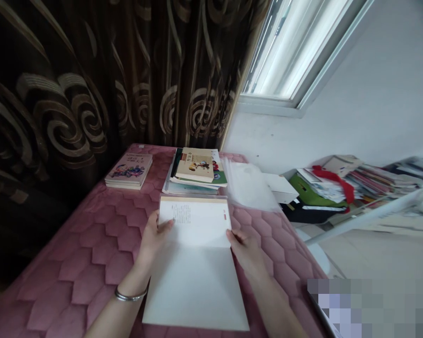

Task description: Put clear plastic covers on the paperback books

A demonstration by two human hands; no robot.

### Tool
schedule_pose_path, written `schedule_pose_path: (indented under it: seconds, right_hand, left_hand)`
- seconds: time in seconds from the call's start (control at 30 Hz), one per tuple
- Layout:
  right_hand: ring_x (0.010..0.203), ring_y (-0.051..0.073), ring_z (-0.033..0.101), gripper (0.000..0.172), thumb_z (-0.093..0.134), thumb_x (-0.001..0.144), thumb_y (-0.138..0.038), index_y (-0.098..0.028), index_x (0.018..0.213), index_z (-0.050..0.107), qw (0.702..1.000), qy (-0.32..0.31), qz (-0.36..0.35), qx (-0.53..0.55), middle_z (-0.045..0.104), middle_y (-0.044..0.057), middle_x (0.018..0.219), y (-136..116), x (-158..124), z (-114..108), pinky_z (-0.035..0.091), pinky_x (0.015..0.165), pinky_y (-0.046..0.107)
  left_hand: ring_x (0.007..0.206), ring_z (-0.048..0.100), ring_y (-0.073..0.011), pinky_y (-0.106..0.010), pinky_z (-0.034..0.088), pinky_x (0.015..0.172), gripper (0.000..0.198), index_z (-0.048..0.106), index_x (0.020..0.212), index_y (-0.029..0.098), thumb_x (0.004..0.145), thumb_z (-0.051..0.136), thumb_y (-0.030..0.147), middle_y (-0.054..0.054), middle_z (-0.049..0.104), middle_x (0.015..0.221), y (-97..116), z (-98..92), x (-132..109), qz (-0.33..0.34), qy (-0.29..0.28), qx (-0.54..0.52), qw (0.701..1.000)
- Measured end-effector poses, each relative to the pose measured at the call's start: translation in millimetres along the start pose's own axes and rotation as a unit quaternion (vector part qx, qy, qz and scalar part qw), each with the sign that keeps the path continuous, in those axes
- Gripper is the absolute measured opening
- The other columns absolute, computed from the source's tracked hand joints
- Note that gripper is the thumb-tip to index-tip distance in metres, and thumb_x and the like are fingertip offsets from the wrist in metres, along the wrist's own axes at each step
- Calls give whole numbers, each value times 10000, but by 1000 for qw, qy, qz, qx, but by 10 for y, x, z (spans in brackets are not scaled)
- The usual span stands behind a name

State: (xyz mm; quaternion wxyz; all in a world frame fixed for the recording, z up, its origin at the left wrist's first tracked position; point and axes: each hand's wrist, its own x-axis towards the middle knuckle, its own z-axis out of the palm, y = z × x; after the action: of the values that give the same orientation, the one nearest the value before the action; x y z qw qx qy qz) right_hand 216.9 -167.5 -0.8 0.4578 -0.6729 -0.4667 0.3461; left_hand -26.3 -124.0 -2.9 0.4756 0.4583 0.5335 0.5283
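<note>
An open book (197, 286) lies in front of me, with a blank white page or cover toward me. Its far page (204, 227) carries a block of small print on the left and a little red mark on the right. My left hand (155, 237) is closed on the left edge, thumb on the page and fingers underneath. At the right edge, my right hand (245, 249) pinches the book between thumb and fingers. Just beyond it is a stack of books (196, 168), a cream-coloured one on top. Farther left sits a smaller pile of books (129, 171) with a colourful cover picture.
Pink quilted padding (102, 244) covers the surface under the books. A sheet of translucent plastic (248, 185) and a white box (281, 188) lie to the right. Beyond them are heaped papers (384, 185) and a green bag (312, 190). A dark patterned curtain (127, 70) hangs behind.
</note>
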Motion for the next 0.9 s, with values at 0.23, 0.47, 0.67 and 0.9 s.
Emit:
schedule_pose_path:
  seconds: [0.23,0.47,0.67,0.9]
  right_hand:
    - [550,178,484,413,464,748,-587,-220,560,487,997,21,-44,-68,513,4,534,65,18,44,338,535,285]
    - [543,149,468,392,538,726,-556,-207,555,486,996,-55,-43,-61,496,-24,525,43,37,-83,327,516,254]
    - [501,163,483,377,439,757,-542,-239,544,369,992,-44,-36,-117,472,-15,500,10,4,-44,324,497,266]
    - [530,185,563,332,442,750,-526,-244,581,396,993,-49,-14,-107,593,17,534,10,-15,-30,393,532,281]
  left_hand:
    - [822,674,-198,-281,520,705,425,513,1008,178,694,669,417,-65,694,949,52,24,-45,11,9,21,1000]
    - [707,669,-168,-237,498,590,423,501,1027,190,712,667,419,-32,703,874,67,55,-85,-4,-2,-27,1000]
    - [746,671,-168,-233,493,601,433,495,1026,205,697,687,410,-26,700,910,72,60,-94,-14,-8,-35,999]
    - [879,642,-199,-291,492,746,467,512,994,181,646,707,425,-60,674,967,68,-47,11,-7,-27,20,999]
